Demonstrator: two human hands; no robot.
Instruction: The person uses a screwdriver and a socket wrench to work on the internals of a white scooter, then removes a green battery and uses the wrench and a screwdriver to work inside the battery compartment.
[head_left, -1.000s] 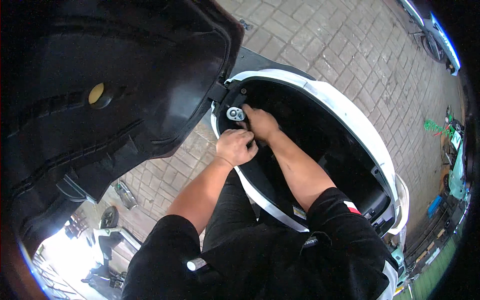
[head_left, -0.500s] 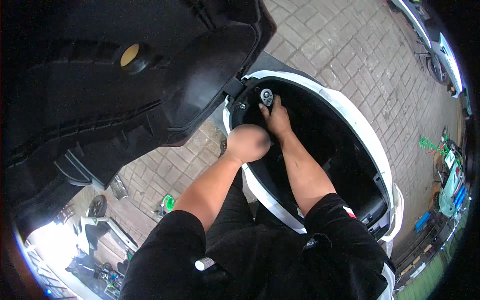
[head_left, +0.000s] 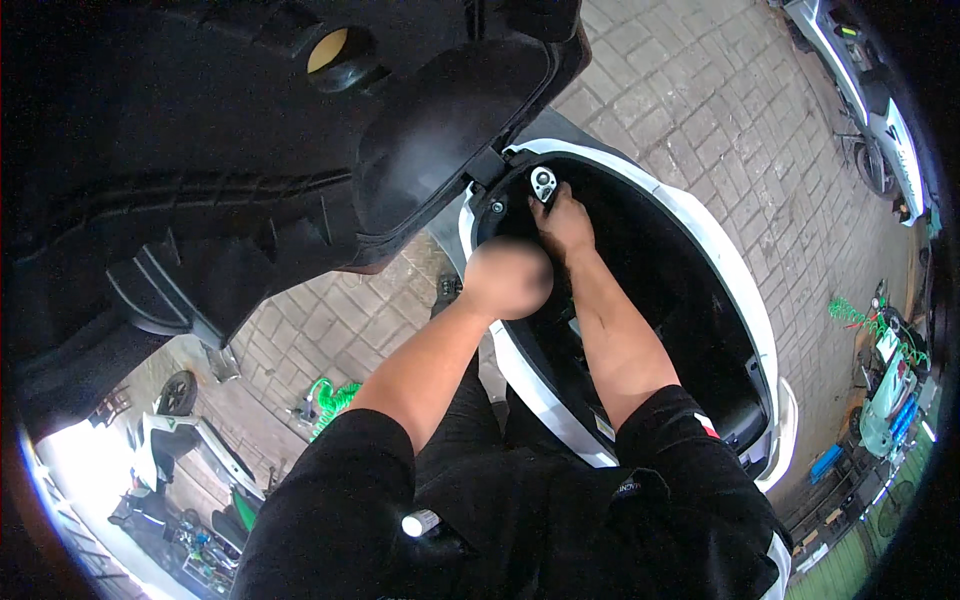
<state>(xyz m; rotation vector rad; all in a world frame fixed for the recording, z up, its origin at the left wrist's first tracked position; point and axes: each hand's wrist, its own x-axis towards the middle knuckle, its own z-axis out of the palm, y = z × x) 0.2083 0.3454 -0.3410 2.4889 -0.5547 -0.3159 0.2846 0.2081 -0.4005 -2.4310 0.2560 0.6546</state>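
My right hand (head_left: 568,225) is closed on the handle of a ratchet wrench (head_left: 543,182). The round metal head of this wrench sits at the far left end of a black under-seat storage compartment (head_left: 680,330) with a white body rim around it. Just left of the wrench, a bolt head (head_left: 497,207) shows in the compartment's end. My left hand (head_left: 510,280) lies over the compartment's left edge, nearer to me than the right hand. Its fingers are smeared, so whether they grip anything is hidden. What the wrench head sits on cannot be seen.
The scooter's raised black seat (head_left: 250,150) fills the upper left, joined at a hinge (head_left: 487,165) by the compartment. Paving bricks (head_left: 670,90) cover the floor. A green coiled hose (head_left: 335,400) lies at left. Other scooters (head_left: 890,150) stand at the right and lower left.
The whole view has shifted slightly, so seat and compartment appear a little further right. Both hands keep about the same places in the compartment, the right one still on the ratchet wrench.
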